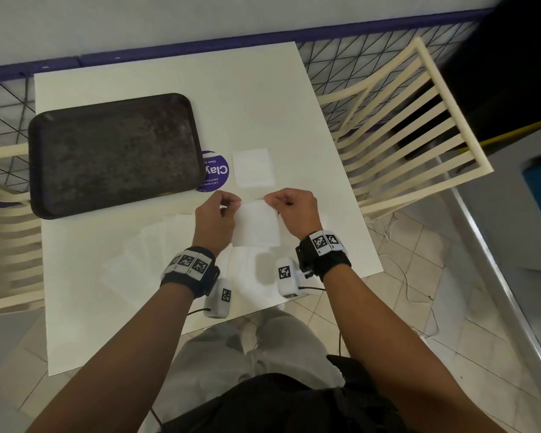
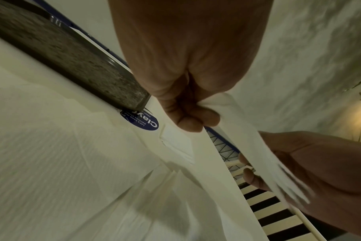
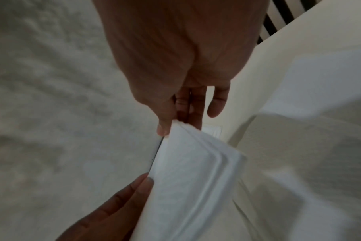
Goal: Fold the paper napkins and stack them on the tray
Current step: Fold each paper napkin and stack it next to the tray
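A white paper napkin hangs in the air between my two hands above the table. My left hand pinches its upper left corner and my right hand pinches its upper right corner. The left wrist view shows the left hand's thumb and fingers curled on the napkin's edge. In the right wrist view my right hand pinches the layered napkin. A folded square napkin lies flat on the table beyond my hands. The dark brown tray sits at the far left with nothing on it.
Several unfolded napkins lie spread on the white table under and left of my hands. A round purple sticker is beside the tray. Slatted cream chairs stand at the right and left of the table.
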The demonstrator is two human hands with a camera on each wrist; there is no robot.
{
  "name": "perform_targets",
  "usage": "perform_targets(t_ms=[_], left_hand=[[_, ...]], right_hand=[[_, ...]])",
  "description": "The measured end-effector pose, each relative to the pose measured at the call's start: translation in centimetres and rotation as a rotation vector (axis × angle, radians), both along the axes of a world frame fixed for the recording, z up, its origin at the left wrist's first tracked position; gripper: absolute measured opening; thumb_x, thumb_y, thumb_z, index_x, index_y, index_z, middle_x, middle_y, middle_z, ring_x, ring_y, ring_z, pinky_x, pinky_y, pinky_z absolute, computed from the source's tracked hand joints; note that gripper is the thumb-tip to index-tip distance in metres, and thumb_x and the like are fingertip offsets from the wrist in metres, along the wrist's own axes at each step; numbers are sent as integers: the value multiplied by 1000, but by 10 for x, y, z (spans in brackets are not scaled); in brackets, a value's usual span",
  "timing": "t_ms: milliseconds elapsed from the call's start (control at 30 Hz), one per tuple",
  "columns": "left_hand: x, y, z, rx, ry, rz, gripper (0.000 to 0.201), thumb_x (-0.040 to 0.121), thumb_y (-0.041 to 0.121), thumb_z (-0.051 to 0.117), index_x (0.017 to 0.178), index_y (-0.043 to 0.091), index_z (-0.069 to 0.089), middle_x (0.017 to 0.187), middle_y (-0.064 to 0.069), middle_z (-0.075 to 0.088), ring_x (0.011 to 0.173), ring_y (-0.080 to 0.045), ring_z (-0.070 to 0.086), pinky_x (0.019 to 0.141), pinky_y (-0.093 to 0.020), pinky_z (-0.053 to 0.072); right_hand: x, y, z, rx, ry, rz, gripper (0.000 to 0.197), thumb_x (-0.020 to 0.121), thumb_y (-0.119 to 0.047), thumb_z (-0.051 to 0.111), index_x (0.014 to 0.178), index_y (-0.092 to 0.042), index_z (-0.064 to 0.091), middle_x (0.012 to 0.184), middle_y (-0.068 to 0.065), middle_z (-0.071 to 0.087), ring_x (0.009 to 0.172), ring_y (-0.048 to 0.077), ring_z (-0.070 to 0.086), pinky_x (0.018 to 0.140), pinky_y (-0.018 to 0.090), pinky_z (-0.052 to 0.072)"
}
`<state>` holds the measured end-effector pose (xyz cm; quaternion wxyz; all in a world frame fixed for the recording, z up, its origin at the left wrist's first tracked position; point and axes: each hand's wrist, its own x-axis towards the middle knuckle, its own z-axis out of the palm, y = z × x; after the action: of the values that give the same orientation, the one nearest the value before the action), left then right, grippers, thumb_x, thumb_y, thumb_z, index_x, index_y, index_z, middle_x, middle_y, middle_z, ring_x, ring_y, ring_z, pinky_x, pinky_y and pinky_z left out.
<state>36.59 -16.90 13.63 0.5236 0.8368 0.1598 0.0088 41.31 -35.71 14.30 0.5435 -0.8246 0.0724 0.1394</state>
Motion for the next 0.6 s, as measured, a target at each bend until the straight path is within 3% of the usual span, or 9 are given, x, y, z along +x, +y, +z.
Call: perform_targets(t_ms=[100,200,300,367,467,533,600], left_hand=[[2,3,-2,-2,1,17,9,99,12,64,97,19,69,97,8,70,91,-10,62,76,-6,42],[7,5,-4,3,17,54,8,99,13,63,99,18,69,100,7,70,93,-11,62,74,-1,39],[12,5,-6,4,17,73,7,100,13,64,103,14,70,103,3,71,94,-13,62,73,3,39],[15,5,-7,-16,19,97,10,101,17,63,107,13,70,106,2,71,94,-13,63,76,-3,43],[19,5,-10,-91,74,155,17,103,27,59,117,18,64,107,2,69,87,-17,68,77,-25,56],[19,7,-13,-141,145,166,17,104,29,57,119,21,59,104,1,70,77,-16,71,70,-28,57],[17,9,-19,-160,222,124,16,106,28,54,119,20,56,101,-1,72,75,-16,72,64,-24,54]], right_hand=[[-3,0,0,39,35,-21,8,89,-31,76,93,-25,76,77,2,73,71,10,64,75,24,54],[-8,-2,-1,9,137,39,19,89,-35,74,102,-21,70,77,1,73,68,5,64,72,16,48],[-9,-2,-3,-41,175,101,12,89,-27,71,94,-16,72,73,2,75,71,6,68,75,21,49],[-4,-1,-4,-45,174,91,8,88,-23,70,89,-15,73,73,3,75,70,9,68,74,21,49],[18,2,-8,-94,140,46,7,88,-22,71,90,-16,73,80,3,74,72,10,64,76,21,49],[42,4,-14,-135,108,17,12,89,-23,71,96,-14,73,83,1,73,78,13,64,85,26,52],[68,8,-20,-185,80,23,18,91,-24,70,103,-11,73,87,1,72,84,16,64,90,29,52]])
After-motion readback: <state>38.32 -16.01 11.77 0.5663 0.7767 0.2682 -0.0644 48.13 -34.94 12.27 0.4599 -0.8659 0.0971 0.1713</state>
